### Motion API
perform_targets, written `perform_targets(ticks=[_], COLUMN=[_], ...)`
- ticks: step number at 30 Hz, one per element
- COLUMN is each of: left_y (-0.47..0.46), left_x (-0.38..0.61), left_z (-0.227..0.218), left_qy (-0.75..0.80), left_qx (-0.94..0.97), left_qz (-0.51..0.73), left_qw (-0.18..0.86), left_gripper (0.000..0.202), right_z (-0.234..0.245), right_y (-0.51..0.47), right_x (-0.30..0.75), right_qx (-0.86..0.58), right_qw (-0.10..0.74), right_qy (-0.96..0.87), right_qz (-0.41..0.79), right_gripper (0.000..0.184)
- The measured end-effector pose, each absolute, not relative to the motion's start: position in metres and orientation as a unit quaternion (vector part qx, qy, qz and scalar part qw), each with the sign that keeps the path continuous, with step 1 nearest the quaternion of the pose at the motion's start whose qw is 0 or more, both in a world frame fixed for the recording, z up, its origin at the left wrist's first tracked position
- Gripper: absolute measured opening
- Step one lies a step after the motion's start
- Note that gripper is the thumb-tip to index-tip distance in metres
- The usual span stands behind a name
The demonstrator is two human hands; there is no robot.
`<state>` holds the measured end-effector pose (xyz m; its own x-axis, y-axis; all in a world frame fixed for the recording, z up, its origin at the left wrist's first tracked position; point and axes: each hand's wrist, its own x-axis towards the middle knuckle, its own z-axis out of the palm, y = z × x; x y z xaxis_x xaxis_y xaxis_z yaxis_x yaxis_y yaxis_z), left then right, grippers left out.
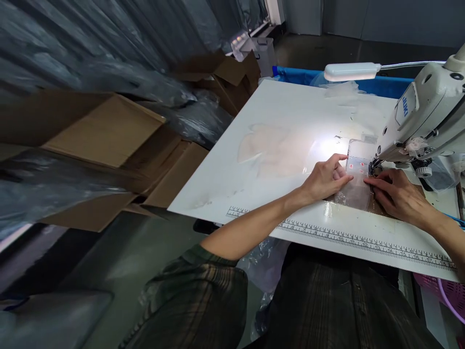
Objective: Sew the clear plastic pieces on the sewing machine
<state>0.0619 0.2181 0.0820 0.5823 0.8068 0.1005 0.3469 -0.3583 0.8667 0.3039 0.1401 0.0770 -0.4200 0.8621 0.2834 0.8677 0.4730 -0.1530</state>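
Observation:
A clear plastic piece (pixel 358 186) with small red marks lies under the needle area of a white sewing machine (pixel 417 114). My left hand (pixel 327 179) holds its left edge, with thumb and index finger on the plastic and the other fingers curled. From the right, my right hand (pixel 395 194) holds the plastic's right edge close to the presser foot (pixel 373 166), its fingertips pressed together. What lies beneath the right fingers is partly hidden.
The white table (pixel 225 169) has a printed ruler (pixel 337 238) along its front edge. A lamp (pixel 352 71) reaches over the back. Open cardboard boxes (pixel 105 128) and plastic wrapping stand on the left. A pink basket (pixel 441 291) sits at lower right.

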Motion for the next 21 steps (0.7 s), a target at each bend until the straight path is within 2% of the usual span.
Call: perform_targets(ticks=[7,13,21], left_y=[0.227,0.228,0.222], left_x=[0.057,0.06,0.064], left_z=[0.081,0.081,0.08], left_qy=[0.399,0.389,0.4], left_qx=[0.755,0.753,0.769], left_qz=[0.245,0.223,0.249], left_qw=[0.459,0.481,0.433], left_gripper=[0.047,0.047,0.044], right_z=[0.081,0.073,0.058], right_y=[0.144,0.139,0.141], right_x=[0.312,0.308,0.306], right_qx=[-0.541,-0.51,-0.533], right_qw=[0.213,0.237,0.218], right_qy=[-0.8,-0.822,-0.817], right_qz=[0.145,0.095,0.029], right_gripper=[0.042,0.042,0.045])
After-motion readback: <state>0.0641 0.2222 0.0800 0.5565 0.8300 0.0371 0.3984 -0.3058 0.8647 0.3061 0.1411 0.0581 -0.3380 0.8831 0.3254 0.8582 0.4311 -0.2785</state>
